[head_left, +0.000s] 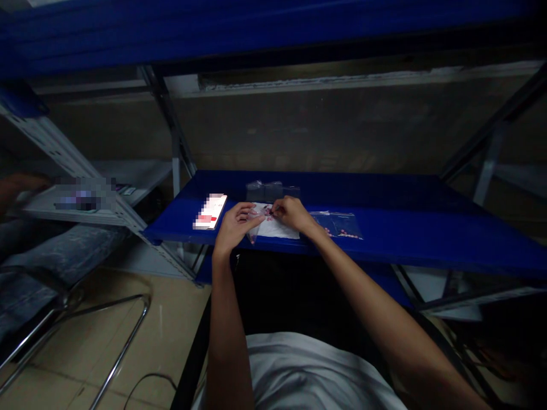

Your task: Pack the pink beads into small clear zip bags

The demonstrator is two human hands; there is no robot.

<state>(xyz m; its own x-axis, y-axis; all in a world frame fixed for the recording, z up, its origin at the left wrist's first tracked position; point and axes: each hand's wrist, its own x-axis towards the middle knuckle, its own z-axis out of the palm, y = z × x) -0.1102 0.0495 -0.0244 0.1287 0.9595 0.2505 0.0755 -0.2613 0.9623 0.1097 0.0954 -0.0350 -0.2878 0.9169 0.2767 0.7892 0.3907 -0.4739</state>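
Observation:
My left hand (233,226) rests at the left side of a white cloth or paper sheet (280,229), its fingers curled round a small clear plastic bag (253,234) with a bit of pink low in it. My right hand (294,213) comes in over the sheet from the right, with thumb and forefinger pinched together. Something small and dark shows at those fingertips, too small to name. Small reddish-pink pieces (269,217) lie on the sheet between the two hands.
All this is on a blue shelf (410,222). A lit phone (211,212) lies left of my hands. Clear bags (273,191) lie behind them; another bag (348,225) with pink beads lies right. A blue upper shelf (273,34) hangs overhead. A person's arm (21,185) shows far left.

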